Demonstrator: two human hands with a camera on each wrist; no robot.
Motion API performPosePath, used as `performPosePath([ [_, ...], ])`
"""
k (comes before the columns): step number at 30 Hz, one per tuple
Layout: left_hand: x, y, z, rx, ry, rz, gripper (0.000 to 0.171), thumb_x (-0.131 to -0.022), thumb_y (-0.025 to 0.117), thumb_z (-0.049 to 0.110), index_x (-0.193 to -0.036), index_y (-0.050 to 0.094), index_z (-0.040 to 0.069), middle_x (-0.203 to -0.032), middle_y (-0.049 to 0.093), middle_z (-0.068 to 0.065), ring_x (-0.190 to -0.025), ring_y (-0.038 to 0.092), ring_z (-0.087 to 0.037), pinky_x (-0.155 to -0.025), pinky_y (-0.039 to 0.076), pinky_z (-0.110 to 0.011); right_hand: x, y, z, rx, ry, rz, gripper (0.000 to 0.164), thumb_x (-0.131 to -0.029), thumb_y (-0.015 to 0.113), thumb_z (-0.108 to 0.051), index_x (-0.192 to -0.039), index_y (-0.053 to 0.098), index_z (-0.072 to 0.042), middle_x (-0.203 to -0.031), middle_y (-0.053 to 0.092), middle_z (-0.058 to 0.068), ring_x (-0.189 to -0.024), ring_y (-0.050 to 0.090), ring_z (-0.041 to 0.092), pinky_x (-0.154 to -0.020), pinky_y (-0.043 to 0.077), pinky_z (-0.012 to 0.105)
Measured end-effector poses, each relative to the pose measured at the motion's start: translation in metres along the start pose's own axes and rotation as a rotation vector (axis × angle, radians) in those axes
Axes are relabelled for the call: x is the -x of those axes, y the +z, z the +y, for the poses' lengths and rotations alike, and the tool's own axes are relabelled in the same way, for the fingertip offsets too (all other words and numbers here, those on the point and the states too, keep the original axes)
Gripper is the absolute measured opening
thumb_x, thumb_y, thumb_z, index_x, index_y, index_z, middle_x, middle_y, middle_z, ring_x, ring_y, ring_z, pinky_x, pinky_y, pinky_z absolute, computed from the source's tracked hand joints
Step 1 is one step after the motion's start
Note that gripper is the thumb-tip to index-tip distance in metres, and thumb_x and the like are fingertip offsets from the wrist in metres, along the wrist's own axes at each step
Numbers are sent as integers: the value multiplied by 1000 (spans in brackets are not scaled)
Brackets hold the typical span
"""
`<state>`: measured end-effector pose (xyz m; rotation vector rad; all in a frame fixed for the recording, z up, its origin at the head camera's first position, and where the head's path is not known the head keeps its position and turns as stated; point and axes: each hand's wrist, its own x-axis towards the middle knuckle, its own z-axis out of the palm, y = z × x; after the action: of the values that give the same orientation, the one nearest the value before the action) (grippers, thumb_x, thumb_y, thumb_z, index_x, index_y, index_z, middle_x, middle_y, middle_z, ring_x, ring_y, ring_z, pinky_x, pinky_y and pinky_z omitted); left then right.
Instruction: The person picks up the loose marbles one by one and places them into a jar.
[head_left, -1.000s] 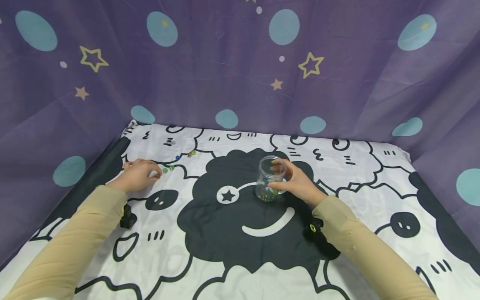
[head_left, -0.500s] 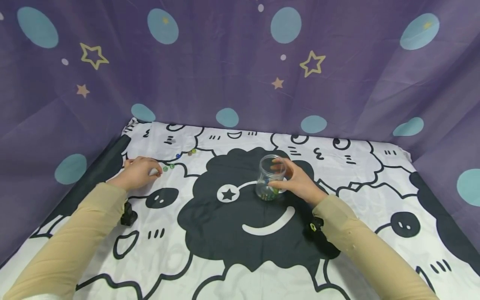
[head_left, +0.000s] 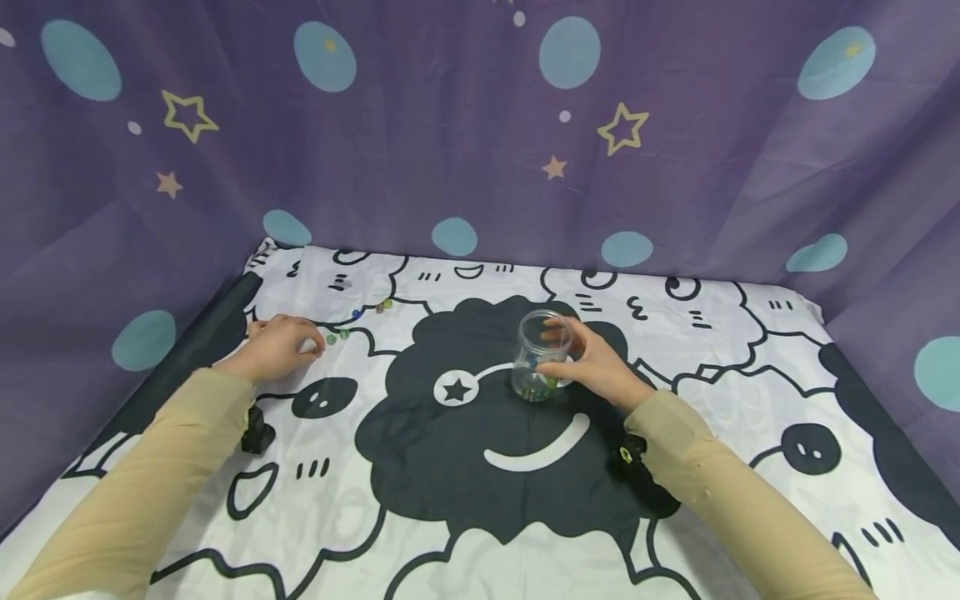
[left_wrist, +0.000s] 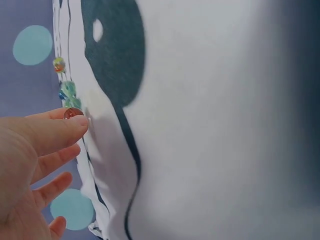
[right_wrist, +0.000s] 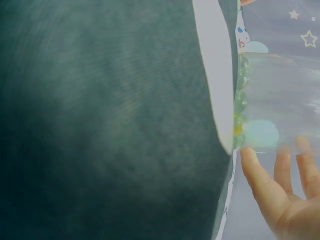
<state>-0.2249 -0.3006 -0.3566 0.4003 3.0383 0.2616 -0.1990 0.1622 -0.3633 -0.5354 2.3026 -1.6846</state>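
At the left of the cloth my left hand (head_left: 279, 346) pinches a reddish-brown marble (left_wrist: 73, 113) between thumb and index finger; the other fingers are spread apart in the left wrist view. Just beyond its fingertips lie two green marbles (head_left: 337, 337). A blue marble (head_left: 356, 314) and a yellowish pair of marbles (head_left: 384, 306) lie farther back. My right hand (head_left: 592, 362) holds a clear jar (head_left: 528, 367) from its right side, thumb in front and fingers behind. The jar stands upright, mouth up, with several green and yellow marbles (right_wrist: 241, 102) at its bottom.
A white cloth (head_left: 420, 533) printed with black cartoon shapes covers the table. Behind it and at both sides hangs a purple curtain (head_left: 450, 125) with stars and blue ovals. A black wrist device (head_left: 257, 431) sits under the left forearm, and another (head_left: 630, 450) under the right.
Almost nothing differs: the head view shifts slightly, while both hands, the jar and the loose marbles keep their places.
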Motion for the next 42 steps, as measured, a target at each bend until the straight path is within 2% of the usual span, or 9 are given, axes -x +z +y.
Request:
performPosePath([
  [4, 2, -1, 6, -17, 25, 15, 10, -81, 71, 9, -88, 72, 16, -113, 65, -15, -111, 48, -45, -85, 21, -67, 0, 0, 0, -5, 1, -2, 75, -82, 75, -16, -144, 34, -13, -140, 43, 16, -126, 44, 36, -82, 53, 40],
  [11, 7, -7, 24, -28, 20, -7, 15, -82, 71, 10, -97, 72, 13, -126, 56, -22, -121, 40, -43, -90, 18, -67, 0, 0, 1, 38, -9, 13, 73, -81, 75, -17, -143, 37, -13, -139, 45, 14, -124, 47, 35, -83, 52, 38],
  [16, 11, -11, 31, -48, 57, 8, 16, -82, 72, 10, -97, 72, 14, -126, 57, -20, -122, 41, -43, -91, 18, -66, 0, 0, 1, 38, -2, 10, 74, -81, 75, -18, -144, 36, -15, -139, 46, 13, -126, 46, 34, -89, 50, 40],
  [20, 13, -13, 36, -56, 95, 25, 16, -82, 72, 8, -96, 72, 14, -124, 58, -20, -121, 41, -43, -91, 18, -66, 0, 0, 0, 37, -3, 13, 75, -81, 75, -18, -144, 36, -14, -139, 46, 14, -125, 46, 34, -88, 50, 40],
  [28, 16, -13, 46, -86, 117, 40, 15, -81, 74, 10, -95, 72, 15, -125, 58, -18, -122, 41, -42, -93, 19, -68, 0, 1, 2, 30, -4, 13, 75, -81, 75, -17, -144, 36, -14, -139, 46, 15, -124, 46, 34, -89, 50, 40],
  [38, 24, -14, 59, -73, 183, 88, 16, -80, 73, 8, -95, 71, 15, -125, 58, -17, -122, 41, -40, -91, 21, -63, 0, 0, 1, 36, -1, 14, 74, -81, 75, -18, -144, 36, -15, -139, 46, 14, -124, 46, 34, -89, 50, 40],
  [42, 24, -12, 64, -56, 200, 105, 16, -80, 74, 7, -94, 71, 15, -124, 58, -18, -122, 41, -41, -92, 20, -64, 0, 0, 0, 44, 0, 15, 74, -81, 75, -18, -144, 36, -14, -139, 46, 14, -124, 47, 34, -88, 50, 40],
])
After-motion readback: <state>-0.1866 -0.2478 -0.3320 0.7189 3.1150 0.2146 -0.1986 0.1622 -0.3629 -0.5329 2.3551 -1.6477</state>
